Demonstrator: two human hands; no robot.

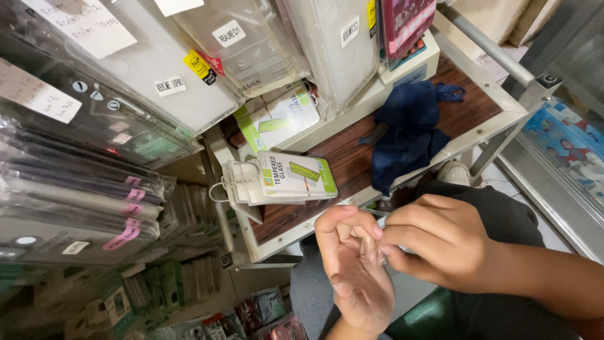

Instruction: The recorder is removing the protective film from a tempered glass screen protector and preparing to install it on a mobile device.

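Two hands together, right hand [440, 242] pinching left hand [352, 271] fingertip, beside wooden table [352, 157]

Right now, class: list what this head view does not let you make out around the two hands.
- Small thing pinched between the left hand and right hand: too small, covered by fingers.
- Shoe: mostly hidden by the table edge and the knee.
- Hanging phone cases: contents blurred, cut off by the left edge.
- Blue cloth: bunched up, covers whatever lies beneath.

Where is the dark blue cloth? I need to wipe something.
In the head view, the dark blue cloth lies bunched on the wooden shelf, right of the green-and-white box, above both hands.
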